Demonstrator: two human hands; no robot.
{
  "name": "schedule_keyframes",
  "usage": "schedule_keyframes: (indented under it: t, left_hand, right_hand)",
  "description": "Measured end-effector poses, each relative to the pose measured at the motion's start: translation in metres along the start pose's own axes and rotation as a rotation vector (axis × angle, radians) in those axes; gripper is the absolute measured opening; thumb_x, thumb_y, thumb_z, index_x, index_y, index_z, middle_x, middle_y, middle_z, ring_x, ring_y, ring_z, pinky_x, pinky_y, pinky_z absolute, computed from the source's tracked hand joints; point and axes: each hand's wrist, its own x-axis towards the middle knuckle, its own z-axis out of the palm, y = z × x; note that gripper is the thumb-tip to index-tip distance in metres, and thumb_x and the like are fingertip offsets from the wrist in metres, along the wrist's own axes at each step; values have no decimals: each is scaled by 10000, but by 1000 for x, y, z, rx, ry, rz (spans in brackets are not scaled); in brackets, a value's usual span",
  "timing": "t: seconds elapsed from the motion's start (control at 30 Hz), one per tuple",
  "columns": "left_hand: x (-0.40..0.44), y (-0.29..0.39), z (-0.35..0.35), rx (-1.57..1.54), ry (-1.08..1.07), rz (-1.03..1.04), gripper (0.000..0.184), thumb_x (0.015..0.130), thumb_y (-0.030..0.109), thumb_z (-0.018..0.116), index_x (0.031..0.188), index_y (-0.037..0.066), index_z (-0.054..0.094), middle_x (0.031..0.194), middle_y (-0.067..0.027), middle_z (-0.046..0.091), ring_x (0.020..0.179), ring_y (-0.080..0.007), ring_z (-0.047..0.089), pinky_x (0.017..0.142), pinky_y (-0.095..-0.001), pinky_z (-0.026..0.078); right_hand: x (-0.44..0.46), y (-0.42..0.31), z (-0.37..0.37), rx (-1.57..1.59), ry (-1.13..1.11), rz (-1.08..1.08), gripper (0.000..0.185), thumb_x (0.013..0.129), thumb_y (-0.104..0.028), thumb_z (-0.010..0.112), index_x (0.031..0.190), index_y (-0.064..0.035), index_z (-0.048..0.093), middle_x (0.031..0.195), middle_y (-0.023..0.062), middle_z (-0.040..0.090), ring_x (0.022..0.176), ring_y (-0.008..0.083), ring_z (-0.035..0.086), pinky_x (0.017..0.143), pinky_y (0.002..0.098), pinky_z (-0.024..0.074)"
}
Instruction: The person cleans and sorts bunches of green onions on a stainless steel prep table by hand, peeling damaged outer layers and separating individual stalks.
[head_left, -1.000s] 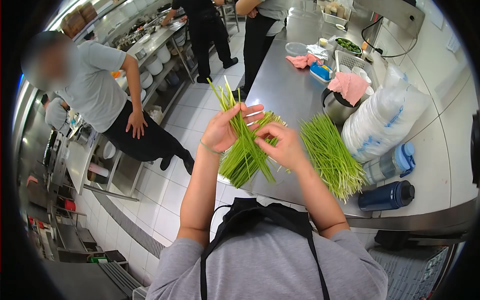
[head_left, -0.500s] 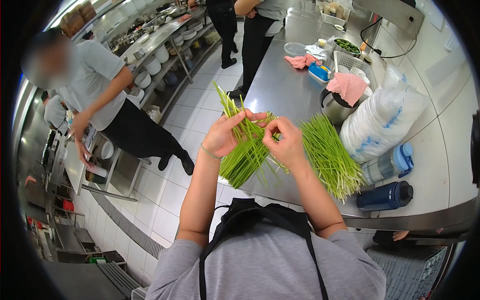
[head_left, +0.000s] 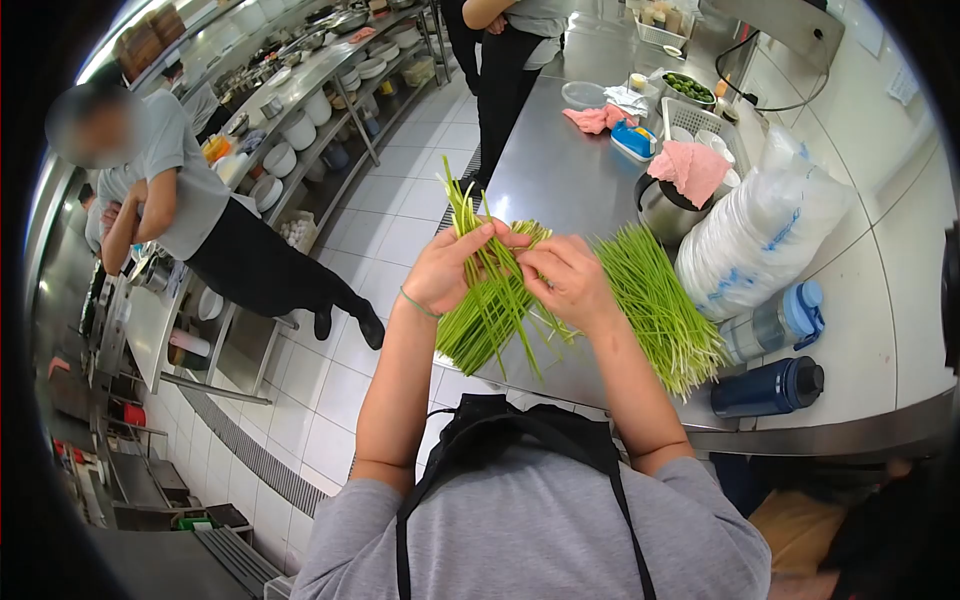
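My left hand (head_left: pixel 440 272) is closed around a small bunch of long, thin green chives (head_left: pixel 462 205), their pale ends sticking up above the thumb. Close beside it, my right hand (head_left: pixel 575 285) is pinched on the stems at the side of the bunch, and its fingertips are partly hidden. Beneath both hands lies a pile of chives (head_left: pixel 468 335) on the steel table's near left edge. A larger pile of chives (head_left: pixel 660 310) lies to the right of my right hand, pale ends toward me.
On the steel table (head_left: pixel 530 130), a metal jug (head_left: pixel 668 215) with a pink cloth (head_left: pixel 690 172), wrapped white containers (head_left: pixel 760 245) and two bottles (head_left: pixel 768 388) line the right side. One co-worker (head_left: pixel 180 150) stands left with folded arms; another person (head_left: pixel 505 80) stands at the far table edge.
My right hand has moved left, from slightly apart to the held chives. The co-worker on the left has folded their arms. Someone has come into view at the lower right.
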Motion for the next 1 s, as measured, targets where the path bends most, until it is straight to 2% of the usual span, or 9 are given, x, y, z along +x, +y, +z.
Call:
schedule_keyframes:
  t: [0.17,0.23,0.33,0.47,0.53,0.73,0.87,0.93,1.0]
  left_hand:
    - [1,-5,7,-9,7,-7,203,890,142,426,962,-29,509,1009,-189,569,904,-243,574,793,-361,474]
    - [3,-8,4,-60,-13,-21,200,888,135,428,959,-36,505,1019,-196,561,919,-251,569,798,-361,476]
    - [7,-10,1,-97,77,-9,187,884,126,434,956,-33,501,998,-191,567,915,-256,570,795,-361,478]
    - [12,-13,-1,-38,153,33,182,884,147,445,971,-5,497,1014,-187,568,893,-250,573,757,-343,480]
    - [16,-16,-3,41,190,37,187,882,141,444,981,-12,487,1009,-188,569,875,-247,575,733,-339,484]
    - [18,-18,-3,-21,181,-6,192,878,173,448,966,14,511,918,-123,596,766,-176,574,599,-282,440]
    - [17,-19,-16,-27,105,-35,207,884,191,434,972,18,505,946,-137,594,803,-197,582,632,-297,454]
    - [18,-19,-17,-45,125,-36,238,897,226,398,1013,39,489,1025,-190,566,903,-244,573,724,-317,474]
    - [17,-18,-19,-99,132,-39,232,896,229,399,1013,50,490,1040,-190,559,918,-241,569,725,-314,471]
  right_hand:
    - [1,-4,4,51,11,144,158,599,1,616,683,-56,495,714,42,516,660,181,544,573,300,418]
    - [-2,-6,10,330,131,356,159,597,14,599,669,-45,470,693,45,504,617,179,536,535,295,416]
    - [-3,-6,8,278,191,456,134,613,33,581,702,-37,509,672,50,490,578,177,524,512,293,420]
    - [4,-12,9,319,108,355,155,628,24,591,764,-44,562,676,46,487,601,194,521,547,301,429]
    - [3,-9,14,34,-59,22,180,648,-9,600,822,-57,593,715,41,497,670,203,528,590,306,423]
    - [-4,2,24,-70,-110,-44,132,668,-52,592,800,-62,588,763,38,503,746,198,531,638,314,410]
    - [-3,3,25,-37,-74,-33,122,660,-53,600,780,-58,579,760,40,505,739,205,533,644,325,417]
    - [-8,3,24,53,-68,56,100,664,-40,598,759,-57,571,755,48,509,730,214,540,643,331,428]
    - [-11,1,16,85,-83,128,98,672,-37,597,765,-56,575,750,54,509,717,221,539,636,330,434]
